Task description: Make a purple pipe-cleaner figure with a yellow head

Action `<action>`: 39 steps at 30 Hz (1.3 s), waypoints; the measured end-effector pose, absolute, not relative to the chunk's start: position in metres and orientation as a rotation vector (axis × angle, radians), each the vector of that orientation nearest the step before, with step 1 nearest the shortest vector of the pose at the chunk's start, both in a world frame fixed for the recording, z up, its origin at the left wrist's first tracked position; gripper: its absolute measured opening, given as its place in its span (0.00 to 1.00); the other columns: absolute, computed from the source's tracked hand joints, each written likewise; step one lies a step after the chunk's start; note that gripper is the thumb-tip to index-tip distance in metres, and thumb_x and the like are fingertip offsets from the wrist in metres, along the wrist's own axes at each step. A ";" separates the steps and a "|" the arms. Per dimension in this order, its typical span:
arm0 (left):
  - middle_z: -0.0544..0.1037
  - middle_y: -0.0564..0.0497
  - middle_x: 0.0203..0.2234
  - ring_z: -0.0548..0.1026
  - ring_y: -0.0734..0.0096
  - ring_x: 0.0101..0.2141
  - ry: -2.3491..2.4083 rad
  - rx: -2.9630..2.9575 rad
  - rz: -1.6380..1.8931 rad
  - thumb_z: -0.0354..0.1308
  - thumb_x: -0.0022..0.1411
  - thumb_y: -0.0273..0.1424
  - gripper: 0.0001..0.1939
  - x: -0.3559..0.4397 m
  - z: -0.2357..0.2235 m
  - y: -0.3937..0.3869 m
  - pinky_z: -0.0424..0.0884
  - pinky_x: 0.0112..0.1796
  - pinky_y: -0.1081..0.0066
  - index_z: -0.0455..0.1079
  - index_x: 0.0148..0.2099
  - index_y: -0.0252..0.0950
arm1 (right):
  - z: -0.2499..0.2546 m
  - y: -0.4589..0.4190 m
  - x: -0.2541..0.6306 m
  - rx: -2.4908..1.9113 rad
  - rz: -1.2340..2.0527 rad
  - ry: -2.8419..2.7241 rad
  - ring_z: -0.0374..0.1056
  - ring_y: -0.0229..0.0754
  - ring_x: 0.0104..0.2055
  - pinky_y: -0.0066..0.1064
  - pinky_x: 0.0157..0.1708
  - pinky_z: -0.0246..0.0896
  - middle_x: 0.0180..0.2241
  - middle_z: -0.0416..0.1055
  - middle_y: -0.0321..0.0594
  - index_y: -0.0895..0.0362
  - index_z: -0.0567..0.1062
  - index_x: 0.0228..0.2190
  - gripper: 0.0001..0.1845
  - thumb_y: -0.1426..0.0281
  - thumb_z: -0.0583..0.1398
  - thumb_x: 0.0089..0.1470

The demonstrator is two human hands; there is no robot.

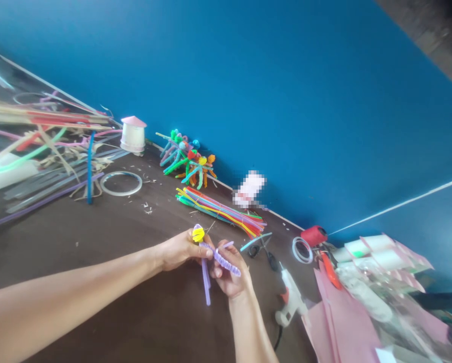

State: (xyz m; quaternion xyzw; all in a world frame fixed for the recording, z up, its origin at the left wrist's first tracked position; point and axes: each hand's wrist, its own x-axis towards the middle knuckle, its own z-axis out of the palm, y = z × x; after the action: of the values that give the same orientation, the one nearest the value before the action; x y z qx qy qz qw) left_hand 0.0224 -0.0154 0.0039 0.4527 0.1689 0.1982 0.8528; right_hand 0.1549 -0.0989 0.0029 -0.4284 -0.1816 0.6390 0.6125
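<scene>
Both my hands hold a small figure of purple pipe cleaner (228, 264) over the dark table. My left hand (180, 249) pinches it just below a yellow wound piece (198, 234) at its top end. Around the coiled purple part on the other side, the fingers of my right hand (233, 277) are closed. Two straight purple ends hang down between the hands. Beyond them lies a bundle of coloured pipe cleaners (220, 212), and several finished-looking pipe-cleaner figures (190, 157) stand against the blue wall.
At right lie scissors (264, 248), a white glue gun (291, 295), a red spool (314, 235), a tape roll (302, 250) and pink sheets (342, 322). Leftward are a clear ring (121, 183), a white pot with a pink top (133, 135) and piled sticks (52, 118).
</scene>
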 end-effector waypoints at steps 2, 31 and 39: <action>0.73 0.52 0.19 0.70 0.75 0.23 0.381 0.914 0.473 0.65 0.41 0.30 0.10 0.024 0.005 -0.017 0.65 0.27 0.75 0.69 0.26 0.30 | 0.001 -0.098 0.152 -1.004 1.398 -0.407 0.57 0.29 0.10 0.17 0.09 0.50 0.12 0.66 0.29 0.57 0.66 0.23 0.13 0.67 0.65 0.37; 0.63 0.59 0.10 0.59 0.81 0.13 0.680 1.462 0.557 0.60 0.45 0.35 0.11 0.024 0.009 -0.007 0.56 0.16 0.79 0.71 0.29 0.31 | 0.028 -0.111 0.147 -1.557 0.181 -1.358 0.62 0.43 0.35 0.34 0.39 0.56 0.28 0.68 0.41 0.54 0.74 0.28 0.05 0.70 0.58 0.48; 0.70 0.55 0.14 0.63 0.80 0.16 0.394 1.373 0.360 0.64 0.40 0.34 0.10 0.019 0.011 -0.004 0.61 0.19 0.78 0.72 0.25 0.31 | 0.018 -0.103 0.157 -1.231 1.153 -0.683 0.60 0.30 0.17 0.21 0.19 0.57 0.15 0.66 0.31 0.59 0.70 0.22 0.10 0.67 0.64 0.39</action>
State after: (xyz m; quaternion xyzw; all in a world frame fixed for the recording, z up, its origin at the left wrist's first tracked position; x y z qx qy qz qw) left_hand 0.0187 -0.0038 0.0114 0.6263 0.1797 0.1643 0.7406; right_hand 0.1569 -0.1029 0.0178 -0.5339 -0.2962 0.5001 0.6141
